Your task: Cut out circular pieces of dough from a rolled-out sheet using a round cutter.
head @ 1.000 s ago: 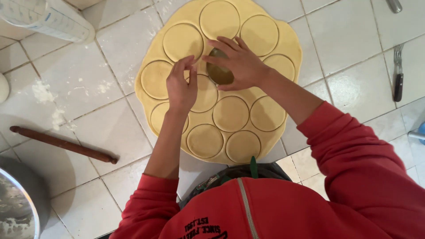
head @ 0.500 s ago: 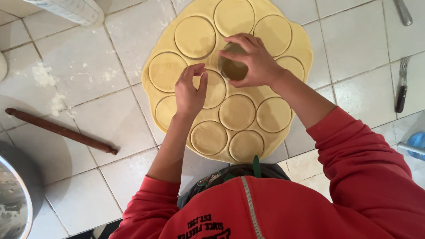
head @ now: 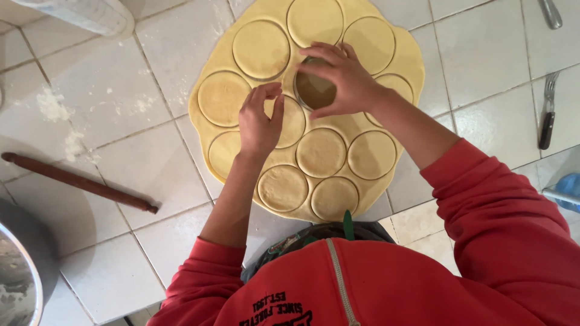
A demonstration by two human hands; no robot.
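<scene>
The rolled dough sheet [head: 417,66] lies flat on the white tiled table [head: 121,102], at the centre and far part of the scene, scored with round cut discs. The right hand [head: 341,78] grips a round cutter [head: 314,90] from above, fingers curled around its rim, pressing it onto the middle of the sheet. The left hand [head: 260,124] rests just left of the cutter, fingers pinched narrow over one cut disc [head: 293,124]. A wooden rolling pin [head: 78,182] lies well apart on the left. A fork [head: 547,111] lies at the right. A metal bowl [head: 21,271] sits at the near left corner.
</scene>
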